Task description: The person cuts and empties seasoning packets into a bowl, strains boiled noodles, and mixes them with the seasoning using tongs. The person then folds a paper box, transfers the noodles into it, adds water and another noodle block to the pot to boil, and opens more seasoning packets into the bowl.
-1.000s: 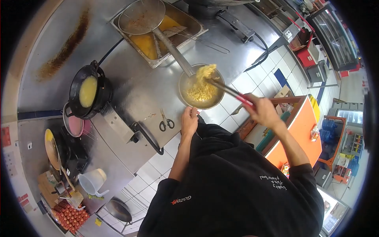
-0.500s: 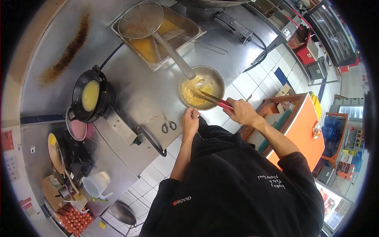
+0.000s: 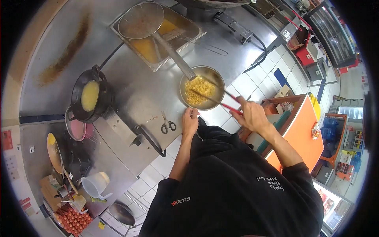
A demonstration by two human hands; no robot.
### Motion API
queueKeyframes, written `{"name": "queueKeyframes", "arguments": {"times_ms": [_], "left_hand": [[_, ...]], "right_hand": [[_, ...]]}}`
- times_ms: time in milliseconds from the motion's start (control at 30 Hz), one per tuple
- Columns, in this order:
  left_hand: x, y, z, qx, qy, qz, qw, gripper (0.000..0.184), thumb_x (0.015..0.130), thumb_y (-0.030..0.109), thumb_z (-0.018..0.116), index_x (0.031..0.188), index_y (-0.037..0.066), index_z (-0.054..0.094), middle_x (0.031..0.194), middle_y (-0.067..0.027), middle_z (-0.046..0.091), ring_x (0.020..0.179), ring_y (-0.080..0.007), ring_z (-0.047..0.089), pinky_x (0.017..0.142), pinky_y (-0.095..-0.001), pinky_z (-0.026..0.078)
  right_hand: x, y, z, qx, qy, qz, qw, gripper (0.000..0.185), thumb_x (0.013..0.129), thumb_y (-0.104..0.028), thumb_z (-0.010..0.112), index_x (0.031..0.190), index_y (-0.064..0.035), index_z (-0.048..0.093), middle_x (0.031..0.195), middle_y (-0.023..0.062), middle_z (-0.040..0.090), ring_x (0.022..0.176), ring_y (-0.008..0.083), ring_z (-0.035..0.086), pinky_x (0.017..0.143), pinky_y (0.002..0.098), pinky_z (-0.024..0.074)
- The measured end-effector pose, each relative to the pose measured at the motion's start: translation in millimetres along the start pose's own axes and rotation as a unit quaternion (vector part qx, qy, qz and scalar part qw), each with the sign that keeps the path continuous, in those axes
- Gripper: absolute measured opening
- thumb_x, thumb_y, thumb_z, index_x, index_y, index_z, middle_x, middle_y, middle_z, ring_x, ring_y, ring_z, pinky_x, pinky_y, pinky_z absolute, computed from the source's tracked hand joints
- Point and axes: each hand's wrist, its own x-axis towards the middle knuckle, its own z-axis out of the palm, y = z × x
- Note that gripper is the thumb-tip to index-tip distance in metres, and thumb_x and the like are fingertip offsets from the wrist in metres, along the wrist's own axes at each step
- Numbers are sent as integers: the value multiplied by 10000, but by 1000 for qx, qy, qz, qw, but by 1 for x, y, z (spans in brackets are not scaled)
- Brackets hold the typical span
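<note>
I had the right hand (image 3: pixel 252 115) closed around the red handles of the tongs (image 3: pixel 212 101), their arms spread apart, one reaching into the noodles (image 3: pixel 200 89) inside the metal bowl (image 3: pixel 220 90). My left hand (image 3: pixel 190 121) was at the bowl's near rim, fingers bent; I couldn't tell how firmly they gripped. The strainer (image 3: pixel 172 53) had its handle end over the bowl's far-left edge, and the scissors (image 3: pixel 168 126) lay left of the bowl, nearer the body.
</note>
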Motion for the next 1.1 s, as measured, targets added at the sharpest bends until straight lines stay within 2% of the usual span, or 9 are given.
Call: {"name": "queueKeyframes", "arguments": {"times_ms": [200, 267, 333, 467, 600, 700, 833, 967, 1100], "left_hand": [[-2, 4, 0, 5, -6, 0, 1000, 291, 1084, 266, 605, 1003, -2, 682, 918, -112, 778, 796, -204, 687, 763, -384, 523], [-3, 1, -3, 8, -6, -2, 1000, 297, 1084, 272, 604, 1002, -3, 682, 920, -113, 778, 801, -203, 686, 767, -384, 523], [0, 3, -4, 8, -3, 0, 1000, 304, 1084, 277, 603, 1000, -4, 681, 922, -113, 779, 806, -201, 684, 771, -383, 523], [3, 4, -8, 13, 2, -12, 1000, 312, 1081, 285, 596, 988, 1, 685, 941, -131, 784, 838, -246, 710, 801, -410, 532], [10, -7, -2, 28, 0, 2, 1000, 311, 1079, 290, 593, 981, 11, 689, 967, -144, 791, 882, -297, 731, 836, -434, 539], [9, -1, -2, 41, -4, 5, 999, 309, 1077, 290, 600, 969, 15, 690, 968, -143, 793, 895, -295, 730, 846, -434, 539], [5, 1, -3, 19, -5, -10, 1000, 311, 1073, 286, 608, 949, 14, 692, 954, -137, 793, 888, -290, 728, 842, -430, 537], [1, 12, -5, 40, -5, -4, 999, 304, 1074, 268, 610, 943, 2, 679, 937, -136, 790, 849, -257, 716, 809, -411, 531], [6, 5, -4, 25, -1, 1, 1000, 293, 1080, 250, 599, 953, -3, 670, 925, -131, 786, 817, -231, 706, 780, -397, 526]], "right_hand": [[38, 16, 60, -29, -23, -8, 999, 441, 961, -335, 723, 1270, -27, 656, 752, 249, 717, 738, 447, 744, 668, 568, 592], [35, 18, 56, 17, -62, 18, 998, 394, 986, -337, 700, 1265, -59, 684, 820, 255, 729, 800, 446, 744, 729, 553, 578], [30, 45, 46, 194, -147, 21, 970, 364, 1005, -340, 688, 1217, -44, 702, 826, 231, 721, 790, 421, 714, 749, 508, 541], [2, 51, -1, 239, -95, 70, 964, 357, 1023, -339, 675, 1147, -5, 694, 786, 214, 669, 734, 356, 644, 718, 461, 497], [-7, 18, -34, 150, -108, 110, 977, 344, 1016, -324, 684, 1136, -3, 671, 762, 215, 687, 730, 404, 684, 716, 500, 518], [-15, 12, -6, 48, -37, 12, 998, 347, 981, -301, 728, 1129, -4, 625, 731, 235, 712, 733, 498, 716, 702, 586, 573], [-9, 8, -15, -1, -17, 52, 999, 498, 953, -384, 757, 1161, 46, 617, 747, 254, 718, 738, 481, 729, 705, 573, 588], [14, 24, 36, -32, -54, 77, 995, 560, 971, -473, 709, 1253, 2, 619, 826, 272, 728, 802, 468, 741, 732, 565, 600], [18, 23, 66, -5, -65, 49, 997, 478, 1009, -437, 678, 1249, -24, 656, 839, 258, 722, 793, 457, 734, 730, 562, 577]]}}
